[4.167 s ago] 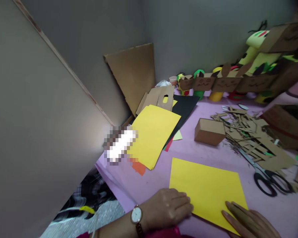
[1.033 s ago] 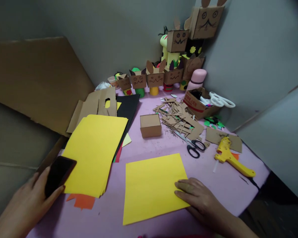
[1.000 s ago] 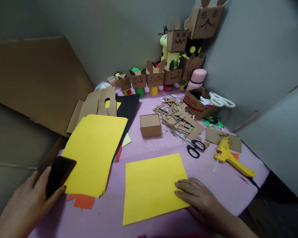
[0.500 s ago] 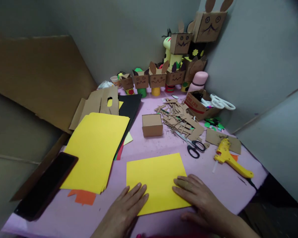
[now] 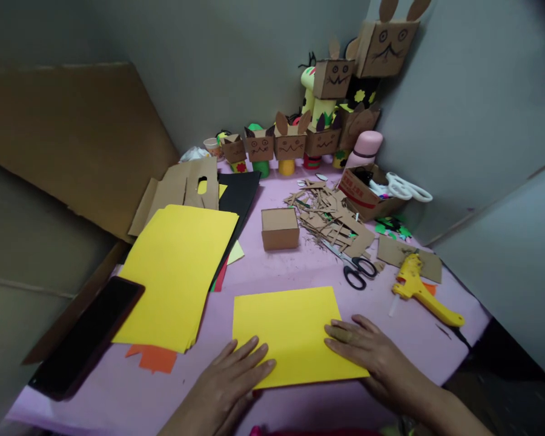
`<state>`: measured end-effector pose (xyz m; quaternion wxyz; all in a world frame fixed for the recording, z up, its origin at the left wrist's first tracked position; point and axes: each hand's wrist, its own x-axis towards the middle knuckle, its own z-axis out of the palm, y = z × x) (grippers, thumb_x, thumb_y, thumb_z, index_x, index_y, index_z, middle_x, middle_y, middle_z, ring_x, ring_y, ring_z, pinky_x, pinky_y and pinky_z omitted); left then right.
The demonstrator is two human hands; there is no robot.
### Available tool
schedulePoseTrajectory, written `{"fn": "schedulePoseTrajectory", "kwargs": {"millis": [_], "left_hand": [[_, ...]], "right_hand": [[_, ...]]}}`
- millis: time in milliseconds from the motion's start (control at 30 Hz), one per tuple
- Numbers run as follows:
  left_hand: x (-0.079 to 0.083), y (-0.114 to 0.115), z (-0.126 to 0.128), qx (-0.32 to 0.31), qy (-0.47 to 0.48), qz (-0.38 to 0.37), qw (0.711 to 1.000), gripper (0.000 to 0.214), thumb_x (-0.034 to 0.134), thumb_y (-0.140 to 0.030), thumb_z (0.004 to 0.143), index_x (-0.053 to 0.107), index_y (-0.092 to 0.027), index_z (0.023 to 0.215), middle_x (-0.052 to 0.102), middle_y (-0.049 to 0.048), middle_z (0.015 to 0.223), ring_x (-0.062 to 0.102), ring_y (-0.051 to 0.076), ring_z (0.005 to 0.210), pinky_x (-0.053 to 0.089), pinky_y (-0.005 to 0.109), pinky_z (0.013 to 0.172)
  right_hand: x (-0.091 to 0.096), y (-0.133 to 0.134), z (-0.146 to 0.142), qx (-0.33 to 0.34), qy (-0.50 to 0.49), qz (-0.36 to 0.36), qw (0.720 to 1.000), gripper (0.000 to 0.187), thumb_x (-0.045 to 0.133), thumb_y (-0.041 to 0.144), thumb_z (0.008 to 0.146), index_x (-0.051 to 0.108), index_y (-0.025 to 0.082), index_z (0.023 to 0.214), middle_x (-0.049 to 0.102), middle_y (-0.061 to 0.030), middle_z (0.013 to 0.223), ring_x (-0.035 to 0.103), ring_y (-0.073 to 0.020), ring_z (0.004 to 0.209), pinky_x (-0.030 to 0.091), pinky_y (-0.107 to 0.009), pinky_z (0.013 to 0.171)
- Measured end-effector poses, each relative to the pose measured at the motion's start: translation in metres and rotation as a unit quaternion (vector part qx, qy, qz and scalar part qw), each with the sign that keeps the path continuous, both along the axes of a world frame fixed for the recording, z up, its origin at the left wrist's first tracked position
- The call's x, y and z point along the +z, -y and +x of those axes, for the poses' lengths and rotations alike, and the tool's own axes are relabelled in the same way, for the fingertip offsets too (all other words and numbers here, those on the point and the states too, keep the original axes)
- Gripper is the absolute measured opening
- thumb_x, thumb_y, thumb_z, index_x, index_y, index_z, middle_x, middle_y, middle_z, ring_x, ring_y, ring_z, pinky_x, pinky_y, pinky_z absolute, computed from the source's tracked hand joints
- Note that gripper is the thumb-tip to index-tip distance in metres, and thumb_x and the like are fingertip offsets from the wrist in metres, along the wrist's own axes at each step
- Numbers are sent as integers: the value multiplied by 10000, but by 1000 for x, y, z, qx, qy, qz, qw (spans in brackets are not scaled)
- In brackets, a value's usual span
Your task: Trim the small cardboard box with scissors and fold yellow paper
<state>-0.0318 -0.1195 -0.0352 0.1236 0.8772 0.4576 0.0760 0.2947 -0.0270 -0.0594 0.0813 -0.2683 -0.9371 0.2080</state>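
Note:
A yellow sheet of paper (image 5: 295, 330) lies at the table's near edge. My left hand (image 5: 234, 378) rests on its lower left corner, fingers stretched out over the surface. On the sheet's right side lie the spread fingers of my right hand (image 5: 367, 348); its thumb is hidden behind the sheet's lower right corner. Beyond the sheet sits a small closed cardboard box (image 5: 280, 230). Black-handled scissors (image 5: 355, 269) lie to the right, and farther right is a yellow glue gun (image 5: 424, 293) on its side, beside a cardboard piece (image 5: 411, 257).
At left, a stack of yellow sheets (image 5: 177, 272) lies partly under a dark phone (image 5: 88, 336). Cardboard scraps (image 5: 327, 215) are heaped behind the scissors. Cardboard animal figures (image 5: 290, 145) line the back, near a pink bottle (image 5: 366, 149) and a box of tools (image 5: 366, 197).
The yellow sheet has turned slightly, its lower right corner reaching farther right. My right hand has shifted a little right, and its thumb has gone from view. The left hand stays nearly in place.

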Motion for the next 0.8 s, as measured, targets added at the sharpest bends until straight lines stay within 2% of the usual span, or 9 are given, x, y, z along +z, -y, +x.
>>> {"fn": "schedulePoseTrajectory", "kwargs": {"millis": [133,300,367,467,567,633,700,733,800], "left_hand": [[3,0,-13,8,-7,-27,1000,594,510,-268,878,279,-352,1418,490,-15,1382,424,202,1297,418,467,1029],[-19,2,-25,29,51,-12,998,685,403,-39,774,376,-369,1374,526,-12,1355,425,194,1297,370,479,1060],[-21,4,-26,37,96,0,995,625,378,-80,809,396,-370,1363,552,-12,1332,426,197,1296,351,497,1066],[-6,8,-21,68,190,-7,979,452,376,-255,899,447,-378,1328,601,-7,1281,484,218,1253,327,525,1069],[21,6,-8,155,323,-43,933,338,465,-388,883,580,-395,1201,696,-11,1138,629,237,1081,409,496,1017],[35,0,4,273,402,-129,864,293,581,-409,818,667,-340,1089,738,15,1034,686,253,946,556,404,832],[43,-9,13,333,458,-221,794,288,586,-437,807,710,-256,993,759,45,893,712,247,784,594,351,672],[44,-13,16,357,465,-228,777,286,600,-449,793,721,-229,931,756,44,811,709,231,716,592,322,624],[41,-19,14,400,463,-190,767,302,599,-476,783,713,-209,868,730,27,689,694,203,637,587,300,599]], "right_hand": [[4,-3,1,-3,-33,-31,999,604,430,13,732,522,260,1275,584,-76,1294,507,-223,1229,381,-512,1001],[7,-10,-5,-18,-84,-39,996,421,471,102,831,579,237,1215,640,-99,1215,550,-229,1180,399,-484,992],[10,-12,-6,-16,-105,-34,994,406,487,99,820,604,238,1183,656,-95,1189,553,-237,1175,402,-484,986],[23,-10,-8,-30,-194,-46,980,342,519,148,826,647,257,1123,705,-75,1092,610,-241,1094,421,-461,974],[44,-5,-14,-111,-305,-136,936,232,539,271,862,703,254,1025,747,-60,926,691,-231,875,520,-369,841],[55,-1,-21,-231,-327,-251,881,227,544,343,874,733,235,939,751,-50,824,698,-220,734,560,-312,692],[60,-1,-27,-317,-334,-352,815,278,590,426,839,743,201,895,750,-62,806,694,-230,681,567,-311,615],[60,-2,-28,-346,-344,-373,789,309,627,459,803,745,185,884,750,-73,817,695,-242,680,570,-324,606],[56,-8,-25,-401,-381,-330,765,333,674,478,754,746,171,860,749,-89,822,701,-263,693,579,-350,613]]}}
